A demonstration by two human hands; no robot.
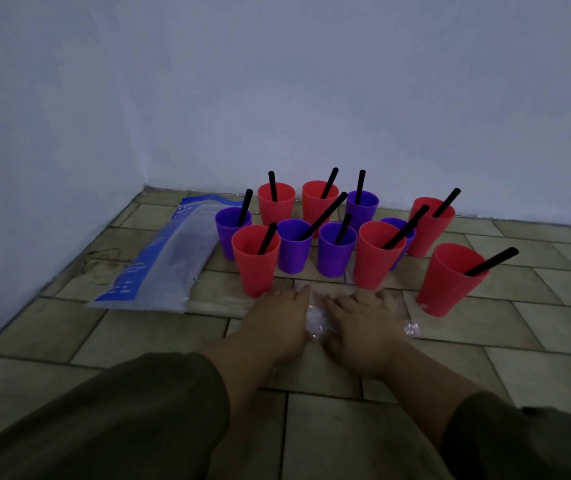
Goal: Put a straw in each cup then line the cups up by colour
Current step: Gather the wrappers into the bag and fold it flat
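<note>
1. The left hand (277,322) is being held flat and released in the lower middle of the frame, fingers straight, with nothing being grasped.
2. The right hand (363,322) is being held just beside it in the same way, flat and released, also grasping nothing.
3. Both hands are being rested on a crumpled clear plastic film (315,323) that is lying on the tiled floor (138,329).
4. The front-left red cup (255,268) is being seen just above the left hand's fingertips; whether it is being touched cannot be told.
5. The front-right red cup (375,263) is standing just above the right hand's fingers, and the far-right red cup (448,284) is standing to the right of that hand, apart from it.
6. A purple cup (294,252) and a second purple cup (335,256) are standing between the two front red cups, above the gap between the hands.
7. More red and purple cups are being seen mixed behind these, near the wall (311,98).
8. A black straw (268,238) is leaning in the front-left red cup, and similar straws are showing in nearly all the others.
9. A blue and clear bag (159,265) is lying on the floor to the left of the cluster.
</note>
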